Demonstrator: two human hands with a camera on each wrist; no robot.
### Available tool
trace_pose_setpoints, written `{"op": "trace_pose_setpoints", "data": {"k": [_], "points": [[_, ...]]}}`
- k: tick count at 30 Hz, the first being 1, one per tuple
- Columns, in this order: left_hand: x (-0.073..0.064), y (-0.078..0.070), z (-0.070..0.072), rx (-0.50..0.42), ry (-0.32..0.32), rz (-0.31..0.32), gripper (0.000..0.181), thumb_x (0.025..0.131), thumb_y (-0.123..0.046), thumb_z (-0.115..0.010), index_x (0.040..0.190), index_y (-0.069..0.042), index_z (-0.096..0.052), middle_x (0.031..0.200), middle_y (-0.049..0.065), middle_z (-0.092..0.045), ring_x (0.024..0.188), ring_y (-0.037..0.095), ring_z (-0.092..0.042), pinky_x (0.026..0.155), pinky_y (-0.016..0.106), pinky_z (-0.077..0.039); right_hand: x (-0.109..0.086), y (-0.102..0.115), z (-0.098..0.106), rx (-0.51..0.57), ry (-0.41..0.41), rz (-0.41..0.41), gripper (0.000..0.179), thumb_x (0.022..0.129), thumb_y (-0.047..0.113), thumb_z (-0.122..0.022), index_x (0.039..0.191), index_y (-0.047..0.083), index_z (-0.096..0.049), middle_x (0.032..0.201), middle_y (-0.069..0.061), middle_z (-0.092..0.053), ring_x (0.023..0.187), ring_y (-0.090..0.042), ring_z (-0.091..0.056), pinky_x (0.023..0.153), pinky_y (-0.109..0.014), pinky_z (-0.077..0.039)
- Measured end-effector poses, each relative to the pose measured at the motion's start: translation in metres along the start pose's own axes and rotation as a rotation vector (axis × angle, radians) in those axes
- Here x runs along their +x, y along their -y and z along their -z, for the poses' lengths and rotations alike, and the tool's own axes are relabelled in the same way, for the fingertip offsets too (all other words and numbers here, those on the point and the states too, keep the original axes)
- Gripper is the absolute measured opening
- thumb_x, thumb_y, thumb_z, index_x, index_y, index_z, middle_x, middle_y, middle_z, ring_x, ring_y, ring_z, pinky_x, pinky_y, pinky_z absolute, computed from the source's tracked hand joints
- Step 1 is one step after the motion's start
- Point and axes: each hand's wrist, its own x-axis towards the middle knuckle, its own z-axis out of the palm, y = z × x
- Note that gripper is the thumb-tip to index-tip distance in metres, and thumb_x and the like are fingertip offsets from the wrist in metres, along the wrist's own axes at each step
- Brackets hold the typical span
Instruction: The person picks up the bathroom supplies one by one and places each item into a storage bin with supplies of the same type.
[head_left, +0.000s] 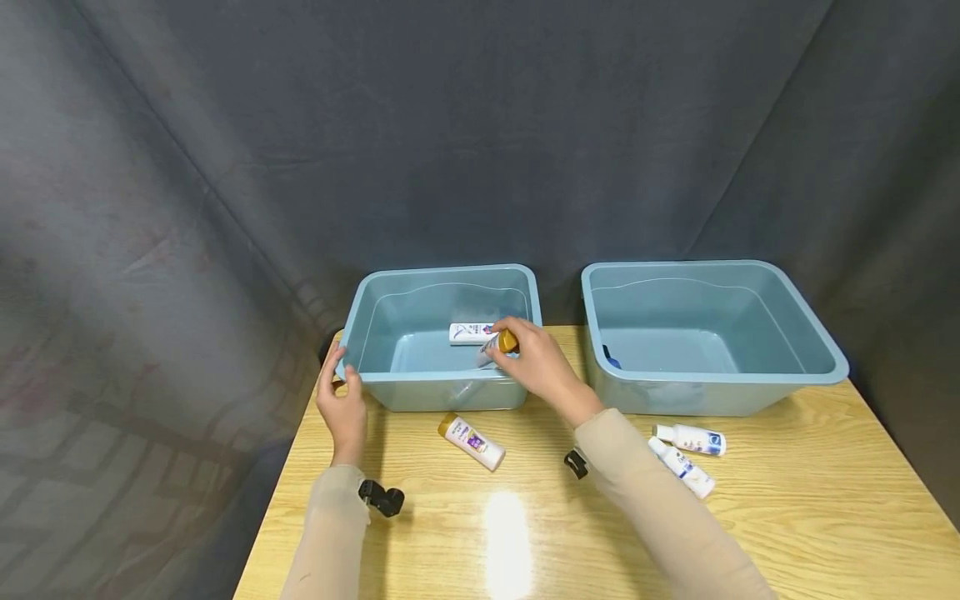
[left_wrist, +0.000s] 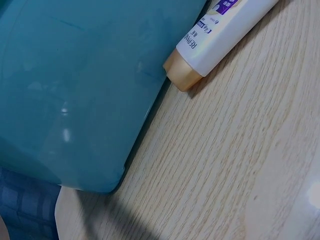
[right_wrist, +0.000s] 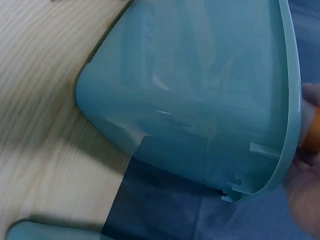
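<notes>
My right hand (head_left: 534, 360) pinches a bottle with an orange-gold cap (head_left: 507, 341) just inside the front right of the left blue bin (head_left: 450, 377). The bottle's pale body slants down into the bin, partly behind the front wall. Near it in the bin lies a white bottle (head_left: 470, 334) with printing. My left hand (head_left: 342, 410) holds the bin's front left corner, thumb and fingers at the rim. In front of that bin, a white tube with a gold cap (head_left: 472, 442) and purple label lies on the table; the left wrist view shows the same tube (left_wrist: 215, 42) close up.
A second blue bin (head_left: 712, 377) stands to the right, with a small dark blue item (head_left: 611, 358) inside at its left. Two white bottles (head_left: 699, 439) lie on the wooden table (head_left: 435, 533) by my right forearm. A dark curtain (head_left: 480, 150) hangs behind.
</notes>
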Motion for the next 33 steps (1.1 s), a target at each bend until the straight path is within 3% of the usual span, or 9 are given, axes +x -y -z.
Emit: {"op": "trace_pose_setpoints", "data": {"k": [7, 12, 17, 25, 33], "points": [[-0.007, -0.034, 0.0, -0.003, 0.012, -0.005, 0.033, 0.096, 0.002, -0.052, 0.127, 0.008, -0.061, 0.141, 0.02, -0.054, 0.122, 0.022, -0.052, 0.085, 0.031, -0.037, 0.007, -0.001, 0.0, -0.013, 0.048, -0.04, 0.035, 0.09, 0.024, -0.074, 0.121, 0.009, -0.065, 0.119, -0.01, -0.066, 0.096, -0.022, -0.062, 0.084, -0.038, -0.053], [-0.007, -0.036, 0.0, -0.006, 0.023, 0.003, 0.034, 0.096, 0.002, -0.051, 0.128, 0.007, -0.061, 0.144, 0.014, -0.053, 0.126, 0.021, -0.05, 0.084, 0.024, -0.036, 0.009, -0.002, -0.002, -0.017, 0.059, -0.065, 0.035, 0.09, 0.022, -0.074, 0.12, 0.007, -0.065, 0.116, -0.01, -0.066, 0.092, -0.022, -0.061, 0.082, -0.037, -0.052], [-0.007, -0.036, 0.001, -0.021, 0.023, 0.013, 0.034, 0.096, 0.002, -0.052, 0.129, 0.006, -0.061, 0.145, 0.011, -0.052, 0.129, 0.023, -0.049, 0.083, 0.025, -0.035, 0.009, -0.002, -0.004, -0.021, 0.06, -0.059, 0.034, 0.09, 0.019, -0.075, 0.12, 0.007, -0.065, 0.112, -0.009, -0.066, 0.088, -0.021, -0.06, 0.08, -0.036, -0.052], [-0.006, -0.037, 0.0, -0.014, 0.023, 0.028, 0.034, 0.096, 0.002, -0.052, 0.128, 0.006, -0.061, 0.143, 0.016, -0.053, 0.126, 0.023, -0.049, 0.085, 0.027, -0.036, 0.008, -0.005, -0.005, -0.037, 0.054, -0.035, 0.012, 0.091, 0.014, -0.072, 0.101, 0.01, -0.068, 0.096, -0.004, -0.063, 0.087, -0.022, -0.061, 0.076, -0.035, -0.051], [-0.005, -0.037, -0.001, -0.016, 0.023, 0.037, 0.034, 0.097, 0.001, -0.052, 0.129, 0.006, -0.061, 0.142, 0.019, -0.053, 0.121, 0.02, -0.051, 0.085, 0.028, -0.036, 0.006, -0.006, -0.005, -0.02, 0.016, 0.004, 0.007, 0.095, 0.013, -0.067, 0.102, 0.011, -0.068, 0.101, -0.003, -0.066, 0.093, -0.022, -0.064, 0.082, -0.037, -0.053]]}}
